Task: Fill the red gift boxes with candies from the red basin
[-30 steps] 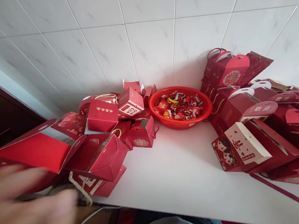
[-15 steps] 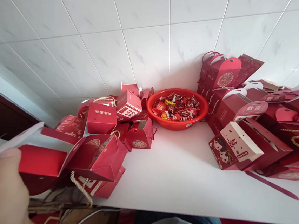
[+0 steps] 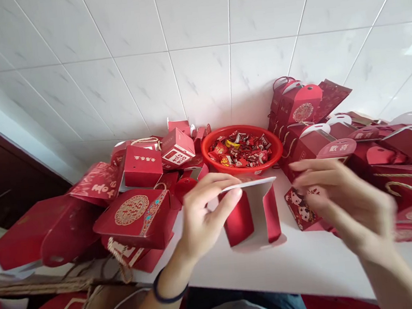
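Note:
An open red candy box (image 3: pixel 239 219), with a pale inside, is in the middle over the white table. My left hand (image 3: pixel 207 208) is closed on the box's upper edge, thumb in front and fingers behind. Right of the box, my right hand (image 3: pixel 345 204) hovers apart from it, blurred by motion. Its fingers are stretched out and seem to hold nothing. Just behind the box stands a red plastic basin (image 3: pixel 279 148) of wrapped candies (image 3: pixel 241 146).
Red gift boxes pile up on the left (image 3: pixel 138 209) and on the right (image 3: pixel 306 103), some with rope handles. A printed box (image 3: pixel 298 208) lies partly behind my right hand. The white table (image 3: pixel 239 272) meets a tiled wall (image 3: pixel 198 77). Below left is an open carton (image 3: pixel 107 305).
My left hand has moved from the pile at the far left to the middle, where it now holds an open red box. My right hand has come into view.

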`<act>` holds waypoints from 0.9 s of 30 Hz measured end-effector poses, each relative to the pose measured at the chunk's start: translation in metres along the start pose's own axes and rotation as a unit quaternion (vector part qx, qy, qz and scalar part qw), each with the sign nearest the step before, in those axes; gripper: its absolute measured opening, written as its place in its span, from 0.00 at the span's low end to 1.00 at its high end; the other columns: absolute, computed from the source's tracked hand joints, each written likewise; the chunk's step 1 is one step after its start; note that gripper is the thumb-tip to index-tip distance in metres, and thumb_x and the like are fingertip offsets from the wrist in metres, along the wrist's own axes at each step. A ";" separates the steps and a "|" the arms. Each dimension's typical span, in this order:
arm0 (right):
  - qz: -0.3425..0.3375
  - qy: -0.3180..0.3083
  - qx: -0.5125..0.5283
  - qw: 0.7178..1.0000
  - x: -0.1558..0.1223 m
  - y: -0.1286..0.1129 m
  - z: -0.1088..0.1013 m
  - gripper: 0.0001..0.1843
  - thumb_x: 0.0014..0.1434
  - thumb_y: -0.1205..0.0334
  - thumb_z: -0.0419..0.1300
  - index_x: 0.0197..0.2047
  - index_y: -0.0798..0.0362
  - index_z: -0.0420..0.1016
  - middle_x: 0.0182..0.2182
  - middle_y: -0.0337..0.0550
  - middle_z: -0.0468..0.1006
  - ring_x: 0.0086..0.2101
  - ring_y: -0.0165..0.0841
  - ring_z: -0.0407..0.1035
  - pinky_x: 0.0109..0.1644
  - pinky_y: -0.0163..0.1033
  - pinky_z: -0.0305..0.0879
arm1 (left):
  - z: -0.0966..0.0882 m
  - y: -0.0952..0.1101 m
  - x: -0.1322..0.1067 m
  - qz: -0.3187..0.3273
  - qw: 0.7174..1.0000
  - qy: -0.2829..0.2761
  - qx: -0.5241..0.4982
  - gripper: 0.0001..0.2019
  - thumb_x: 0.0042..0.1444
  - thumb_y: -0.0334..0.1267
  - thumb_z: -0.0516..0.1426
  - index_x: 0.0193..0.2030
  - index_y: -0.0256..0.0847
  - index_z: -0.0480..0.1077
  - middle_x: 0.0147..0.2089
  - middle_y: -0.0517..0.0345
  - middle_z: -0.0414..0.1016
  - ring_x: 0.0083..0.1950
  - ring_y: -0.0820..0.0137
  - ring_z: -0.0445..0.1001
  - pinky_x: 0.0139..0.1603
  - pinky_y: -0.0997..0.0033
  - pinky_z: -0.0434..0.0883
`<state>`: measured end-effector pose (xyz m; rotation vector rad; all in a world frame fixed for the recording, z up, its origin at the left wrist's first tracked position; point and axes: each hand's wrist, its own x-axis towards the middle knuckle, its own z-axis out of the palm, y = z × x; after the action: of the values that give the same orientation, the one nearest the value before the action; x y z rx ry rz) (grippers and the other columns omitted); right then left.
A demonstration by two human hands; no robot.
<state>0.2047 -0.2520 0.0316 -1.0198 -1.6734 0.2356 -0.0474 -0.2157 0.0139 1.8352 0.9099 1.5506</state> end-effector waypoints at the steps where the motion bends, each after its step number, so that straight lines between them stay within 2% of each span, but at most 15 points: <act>1: -0.012 -0.043 0.003 0.999 0.003 0.003 0.006 0.09 0.66 0.54 0.62 0.43 0.45 0.83 0.51 0.49 0.78 0.53 0.43 0.73 0.53 0.45 0.74 | 0.013 -0.008 0.007 0.001 1.000 -0.025 -0.019 0.06 0.63 0.38 0.62 0.41 0.45 0.82 0.43 0.56 0.83 0.46 0.62 0.79 0.50 0.63 0.76; 3: -0.023 -0.127 -0.005 0.992 0.006 0.014 0.022 0.10 0.67 0.54 0.60 0.45 0.44 0.84 0.58 0.48 0.74 0.57 0.44 0.71 0.58 0.48 0.72 | 0.030 -0.029 0.014 -0.055 0.997 -0.039 -0.044 0.09 0.64 0.41 0.61 0.44 0.42 0.82 0.43 0.54 0.84 0.46 0.61 0.80 0.49 0.64 0.75; 6: -0.013 -0.186 -0.051 0.981 0.004 0.032 0.045 0.15 0.69 0.51 0.59 0.53 0.43 0.83 0.66 0.49 0.66 0.64 0.48 0.63 0.64 0.54 0.68 | 0.037 -0.062 0.016 -0.122 0.989 -0.048 -0.062 0.13 0.64 0.46 0.61 0.45 0.39 0.80 0.45 0.51 0.84 0.49 0.59 0.80 0.50 0.63 0.76; 9: -0.002 -0.249 -0.081 0.965 0.002 0.044 0.059 0.23 0.68 0.49 0.59 0.63 0.43 0.75 0.67 0.52 0.64 0.68 0.51 0.57 0.65 0.58 0.67 | 0.037 -0.081 0.015 -0.137 0.987 -0.045 -0.064 0.14 0.63 0.45 0.60 0.51 0.40 0.75 0.45 0.51 0.83 0.49 0.60 0.81 0.50 0.63 0.77; 11: 0.010 -0.287 -0.084 0.954 0.002 0.047 0.064 0.24 0.69 0.49 0.58 0.65 0.44 0.71 0.67 0.54 0.64 0.66 0.50 0.61 0.62 0.56 0.70 | 0.038 -0.087 0.015 -0.126 0.990 -0.018 -0.055 0.17 0.62 0.42 0.60 0.56 0.41 0.70 0.45 0.52 0.82 0.47 0.62 0.82 0.49 0.64 0.78; 12: 0.023 -0.293 -0.082 0.952 0.002 0.048 0.066 0.23 0.69 0.49 0.57 0.64 0.45 0.71 0.65 0.54 0.65 0.62 0.49 0.66 0.59 0.54 0.72 | 0.039 -0.089 0.015 -0.113 0.993 -0.002 -0.046 0.16 0.62 0.40 0.60 0.56 0.42 0.69 0.45 0.52 0.81 0.47 0.63 0.82 0.48 0.64 0.78; 14: 0.064 -0.282 -0.066 0.955 0.003 0.049 0.069 0.20 0.69 0.48 0.56 0.58 0.48 0.71 0.59 0.54 0.71 0.51 0.44 0.74 0.51 0.50 0.76 | 0.038 -0.090 0.017 -0.077 0.997 0.006 -0.011 0.06 0.62 0.36 0.58 0.46 0.42 0.72 0.47 0.51 0.79 0.49 0.64 0.81 0.51 0.64 0.77; 15: 0.086 -0.265 -0.051 0.959 0.004 0.050 0.071 0.18 0.68 0.47 0.56 0.55 0.49 0.71 0.55 0.53 0.73 0.45 0.41 0.76 0.47 0.48 0.77 | 0.038 -0.089 0.018 -0.060 0.998 -0.011 0.013 0.04 0.62 0.34 0.56 0.39 0.41 0.73 0.49 0.51 0.78 0.50 0.63 0.80 0.53 0.63 0.76; 17: 0.127 -0.230 -0.009 0.965 0.004 0.052 0.073 0.16 0.67 0.46 0.57 0.47 0.50 0.69 0.46 0.48 0.76 0.39 0.37 0.75 0.44 0.45 0.77 | 0.035 -0.085 0.020 -0.042 0.994 -0.078 0.060 0.09 0.61 0.30 0.55 0.33 0.41 0.75 0.51 0.50 0.78 0.54 0.62 0.79 0.58 0.61 0.74; 18: 0.143 -0.218 0.013 0.965 0.003 0.053 0.073 0.16 0.67 0.45 0.58 0.44 0.50 0.68 0.42 0.46 0.76 0.39 0.36 0.74 0.44 0.43 0.76 | 0.034 -0.082 0.020 -0.041 0.989 -0.117 0.079 0.09 0.60 0.30 0.56 0.35 0.41 0.77 0.52 0.50 0.78 0.55 0.62 0.78 0.59 0.60 0.73; 20: 0.160 -0.205 0.044 0.965 0.003 0.055 0.072 0.15 0.66 0.47 0.58 0.39 0.50 0.67 0.38 0.43 0.76 0.38 0.35 0.73 0.44 0.42 0.75 | 0.032 -0.075 0.022 -0.044 0.975 -0.191 0.101 0.11 0.59 0.32 0.59 0.46 0.43 0.80 0.55 0.50 0.77 0.57 0.60 0.77 0.61 0.59 0.72; 23: 0.149 -0.218 0.041 0.964 0.003 0.057 0.067 0.10 0.65 0.54 0.58 0.35 0.50 0.68 0.38 0.42 0.77 0.40 0.35 0.73 0.46 0.41 0.74 | 0.030 -0.066 0.024 -0.053 0.954 -0.269 0.125 0.24 0.55 0.36 0.65 0.60 0.47 0.75 0.60 0.50 0.74 0.61 0.58 0.75 0.63 0.59 0.72; 25: 0.132 -0.245 0.026 0.960 0.003 0.060 0.061 0.05 0.63 0.60 0.57 0.39 0.50 0.73 0.45 0.44 0.79 0.47 0.38 0.74 0.52 0.44 0.72 | 0.028 -0.062 0.025 -0.063 0.944 -0.285 0.156 0.26 0.53 0.35 0.65 0.61 0.47 0.74 0.62 0.51 0.73 0.61 0.57 0.75 0.64 0.57 0.71; 27: 0.130 -0.281 0.007 0.951 0.002 0.063 0.055 0.14 0.61 0.64 0.54 0.49 0.48 0.76 0.53 0.45 0.78 0.54 0.41 0.73 0.58 0.46 0.69 | 0.025 -0.058 0.027 -0.068 0.940 -0.280 0.183 0.24 0.53 0.31 0.62 0.59 0.45 0.75 0.62 0.50 0.73 0.60 0.57 0.75 0.64 0.57 0.71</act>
<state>0.1883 -0.1934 -0.0260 -1.2368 -2.0313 0.7705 -0.0281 -0.1586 -0.0195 2.2445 1.0569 0.7288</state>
